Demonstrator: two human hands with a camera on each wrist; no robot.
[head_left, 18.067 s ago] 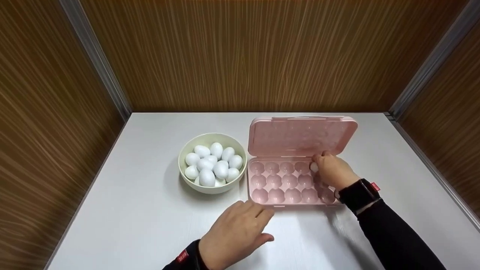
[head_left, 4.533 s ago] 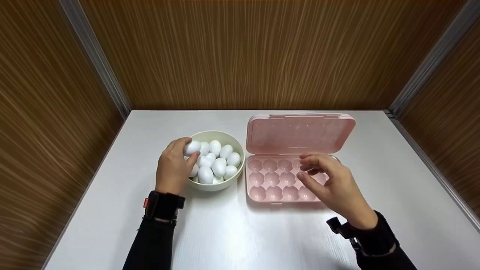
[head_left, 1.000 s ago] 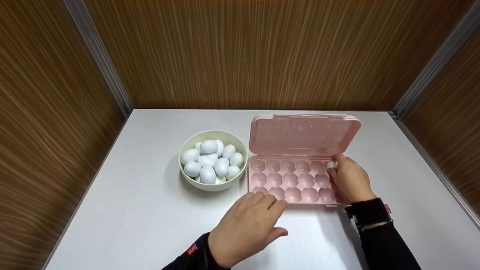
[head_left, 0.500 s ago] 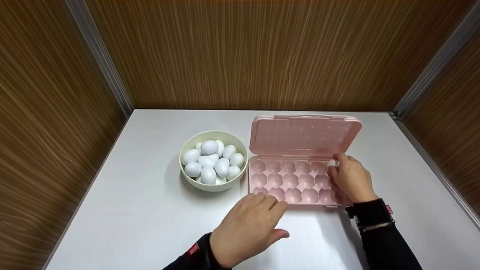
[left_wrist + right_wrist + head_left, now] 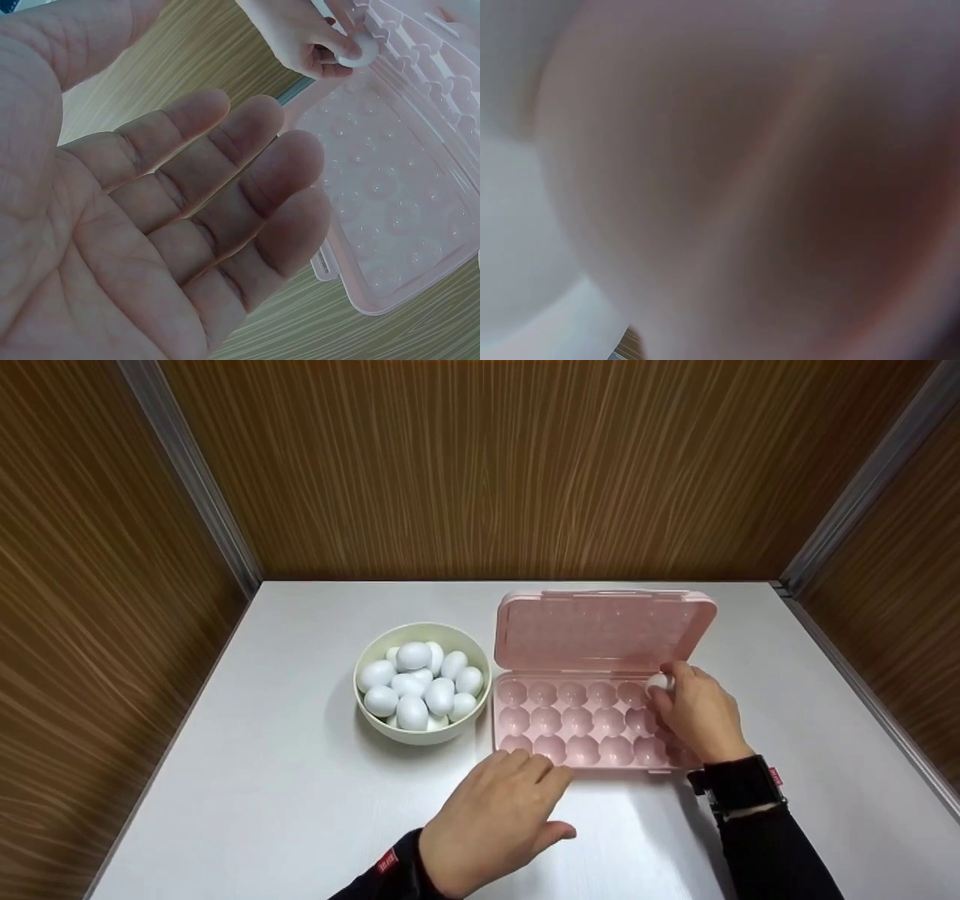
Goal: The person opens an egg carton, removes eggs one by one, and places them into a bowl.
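A pink egg box (image 5: 585, 727) lies open on the white table, its lid (image 5: 604, 630) standing up at the back. My right hand (image 5: 694, 712) pinches a white egg (image 5: 658, 682) over the far right cup of the back row; that egg (image 5: 351, 51) shows in the left wrist view too. My left hand (image 5: 495, 817) rests flat on the table, fingers straight, touching the box's front edge. In the left wrist view the palm (image 5: 150, 225) is spread open. A cream bowl (image 5: 375, 727) holding several white eggs (image 5: 416, 686) stands left of the box. The right wrist view is a blur of skin.
Brown wood-grain walls close in the white table (image 5: 262, 780) at the back and both sides. Bare table surface lies to the left of the bowl and right of the box.
Over the last second the right hand has kept the egg at the back right cup, shifting only slightly. The left hand has stayed at the box's front edge.
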